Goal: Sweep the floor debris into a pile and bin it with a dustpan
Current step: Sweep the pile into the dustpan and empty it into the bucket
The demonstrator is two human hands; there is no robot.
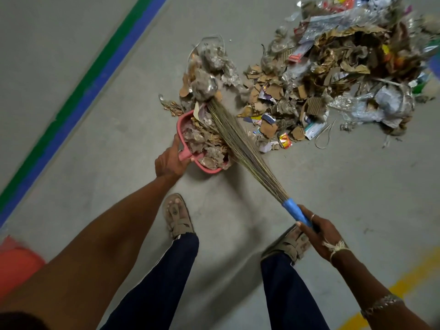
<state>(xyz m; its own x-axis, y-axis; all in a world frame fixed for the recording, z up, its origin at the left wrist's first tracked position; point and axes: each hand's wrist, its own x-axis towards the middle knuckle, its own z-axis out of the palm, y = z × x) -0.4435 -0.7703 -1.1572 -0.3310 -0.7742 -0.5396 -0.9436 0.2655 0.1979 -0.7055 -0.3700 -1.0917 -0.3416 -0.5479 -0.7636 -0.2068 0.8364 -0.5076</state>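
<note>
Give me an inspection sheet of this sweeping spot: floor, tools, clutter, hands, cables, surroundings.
Surface: grey concrete floor.
Job's things: pink plastic dustpan heaped with scraps; straw broom with blue handle, bristles across the dustpan; large pile of cardboard, plastic and paper debris beyond.
Clutter: small scraps scattered beside the pile.
Hands: left hand grips the dustpan handle; right hand grips the broom handle.
Cables: thin grey loop by the pile, wire or strap unclear.
Surroundings: green and blue floor stripes, yellow floor line, blurred orange-red object.
</note>
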